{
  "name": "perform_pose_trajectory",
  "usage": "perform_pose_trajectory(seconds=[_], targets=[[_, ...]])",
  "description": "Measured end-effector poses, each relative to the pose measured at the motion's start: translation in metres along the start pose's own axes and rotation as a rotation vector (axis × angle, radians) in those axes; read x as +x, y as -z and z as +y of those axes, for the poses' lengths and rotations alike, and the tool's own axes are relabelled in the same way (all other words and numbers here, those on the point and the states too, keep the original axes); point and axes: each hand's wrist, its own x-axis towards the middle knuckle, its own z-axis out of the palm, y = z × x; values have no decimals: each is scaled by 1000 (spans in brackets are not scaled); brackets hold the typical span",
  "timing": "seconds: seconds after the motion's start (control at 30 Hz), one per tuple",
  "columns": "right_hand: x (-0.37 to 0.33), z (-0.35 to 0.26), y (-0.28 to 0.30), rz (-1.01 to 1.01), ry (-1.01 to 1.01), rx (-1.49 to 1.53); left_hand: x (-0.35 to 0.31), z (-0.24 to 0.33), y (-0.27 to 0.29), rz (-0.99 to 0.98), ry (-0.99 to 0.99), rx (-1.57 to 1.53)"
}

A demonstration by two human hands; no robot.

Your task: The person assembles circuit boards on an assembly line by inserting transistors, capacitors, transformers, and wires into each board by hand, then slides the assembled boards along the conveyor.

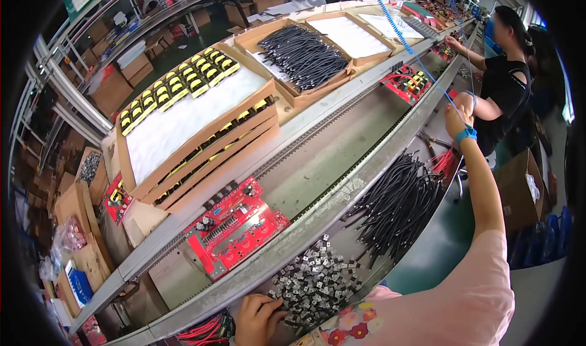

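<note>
My left hand (256,319) is at the lower edge, fingers bent together against the near left side of a heap of small black-and-silver transistors (320,279). Whatever its fingertips pinch is too small to make out. My right arm stretches far to the upper right, with a blue strap around the wrist. Beside the rail, my right hand (459,118) has its fingers curled in; anything inside them is hidden. A blue coiled cord (400,35) passes close by it. On the conveyor, a red circuit board (237,229) lies nearest, and another red board (406,85) sits farther along.
Black cables (397,205), pliers (434,141) and red wires (444,162) lie along the near ledge. Across the conveyor are stacked cardboard trays (207,157) of yellow-black parts and a box of black leads (303,56). A co-worker (510,65) reaches over the line at right.
</note>
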Motion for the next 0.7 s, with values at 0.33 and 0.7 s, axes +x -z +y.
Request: perform_pose_trajectory(seconds=[0.33,0.7], targets=[[-196,-185,196,-82,1435,855,6,6,-11,29,-83,14],[-279,-260,184,-78,1860,808,15,-7,-6,82,-94,-120]])
